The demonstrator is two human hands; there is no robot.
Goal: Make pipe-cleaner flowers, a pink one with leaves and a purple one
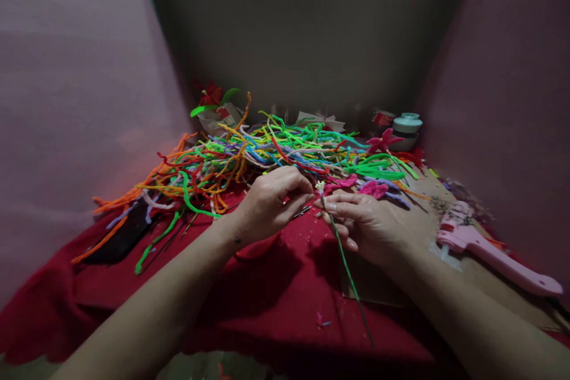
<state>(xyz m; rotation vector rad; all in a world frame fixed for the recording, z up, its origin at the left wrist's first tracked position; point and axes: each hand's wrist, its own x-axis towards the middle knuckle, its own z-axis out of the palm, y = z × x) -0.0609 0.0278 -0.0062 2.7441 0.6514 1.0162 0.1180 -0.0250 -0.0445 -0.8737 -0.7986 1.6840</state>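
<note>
In my right hand (363, 219) is a thin green flower stem (344, 261), pinched near its top between thumb and fingers. A small tuft of pale yellow and white stamens (320, 187) tips the stem, whose lower end slants down toward me over the red cloth (249, 309). Just left of the tuft, my left hand (280, 199) has its thumb and fingertips pressed together; whatever may be in them is too small to make out. Under the left wrist lie scissors with red handles (258, 247), partly hidden. Pink fuzzy petals (374, 189) rest beyond my right hand.
A large heap of colourful pipe cleaners (249, 157) spreads across the back. To the right, a pink glue gun (494, 249) lies on a cardboard sheet (423, 222). A lidded teal jar (407, 130) stands behind, and a dark flat object (120, 237) sits at the left.
</note>
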